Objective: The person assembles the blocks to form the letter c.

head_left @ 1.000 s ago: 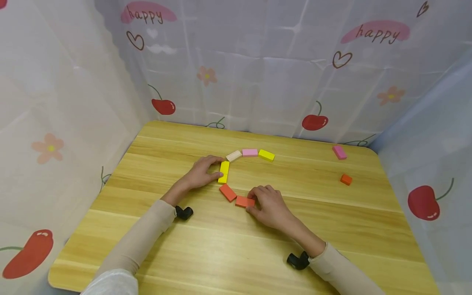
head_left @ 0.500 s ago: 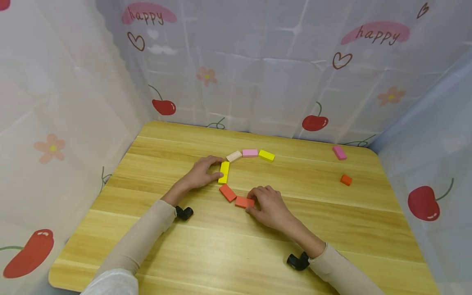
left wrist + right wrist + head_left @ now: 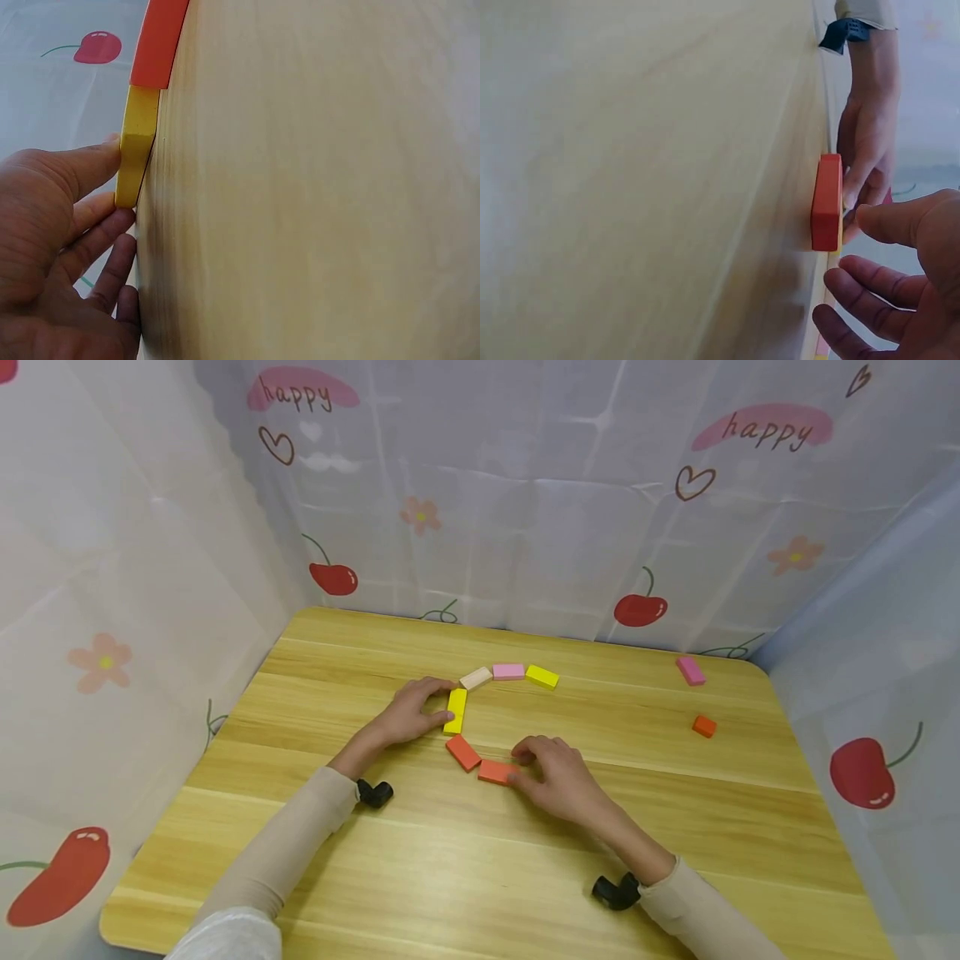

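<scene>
In the head view, my left hand (image 3: 408, 712) pinches a yellow block (image 3: 456, 706) between thumb and forefinger on the wooden table. The left wrist view shows the thumb on the yellow block's side (image 3: 136, 150) and a fingertip at its end. Below it lies a slanted orange-red block (image 3: 463, 752), followed by a second orange-red block (image 3: 493, 772). My right hand (image 3: 562, 781) is at that second block's right end, fingers spread apart and holding nothing. In the right wrist view its thumb is close to the orange-red block (image 3: 826, 202); whether they touch, I cannot tell.
A pale wood block (image 3: 476, 678), a pink block (image 3: 508, 672) and another yellow block (image 3: 542, 677) continue the curve behind. At the table's right lie a darker pink block (image 3: 691, 671) and an orange block (image 3: 703, 726). Patterned curtains (image 3: 480, 527) surround the table (image 3: 420, 877).
My right hand has let go of the second orange-red block, its fingers parting and shifting slightly right. The left hand and the blocks have stayed in place.
</scene>
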Demonstrator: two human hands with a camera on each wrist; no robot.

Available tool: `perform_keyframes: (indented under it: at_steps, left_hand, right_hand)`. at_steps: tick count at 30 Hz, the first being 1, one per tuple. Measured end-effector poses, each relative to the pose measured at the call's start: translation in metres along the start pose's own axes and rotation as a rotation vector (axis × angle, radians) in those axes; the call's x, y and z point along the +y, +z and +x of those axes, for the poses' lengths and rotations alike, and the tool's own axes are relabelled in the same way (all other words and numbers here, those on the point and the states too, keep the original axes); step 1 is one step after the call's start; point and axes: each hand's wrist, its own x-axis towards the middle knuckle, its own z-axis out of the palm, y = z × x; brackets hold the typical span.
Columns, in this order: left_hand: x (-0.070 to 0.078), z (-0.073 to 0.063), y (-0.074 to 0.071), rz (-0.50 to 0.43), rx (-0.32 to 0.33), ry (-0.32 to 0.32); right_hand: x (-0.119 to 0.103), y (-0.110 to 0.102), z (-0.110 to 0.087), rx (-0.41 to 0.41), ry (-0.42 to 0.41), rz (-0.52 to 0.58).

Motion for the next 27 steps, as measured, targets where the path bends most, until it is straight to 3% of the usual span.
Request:
perform_keyframes:
  at_steps: [11, 19, 27]
  left_hand:
    - [-0.001, 0.000, 0.000, -0.007, 0.003, -0.002]
    - [-0.003, 0.001, 0.002, 0.000, 0.004, 0.009]
    - [-0.002, 0.001, 0.001, 0.002, 0.006, 0.007]
  right_hand:
    - [0.030, -0.024, 0.003, 0.111, 0.033, 0.012]
    - [0.079, -0.072, 0.007, 0.236, 0.164, -0.043]
    - [0.127, -0.105, 0.011, 0.319, 0.263, 0.032]
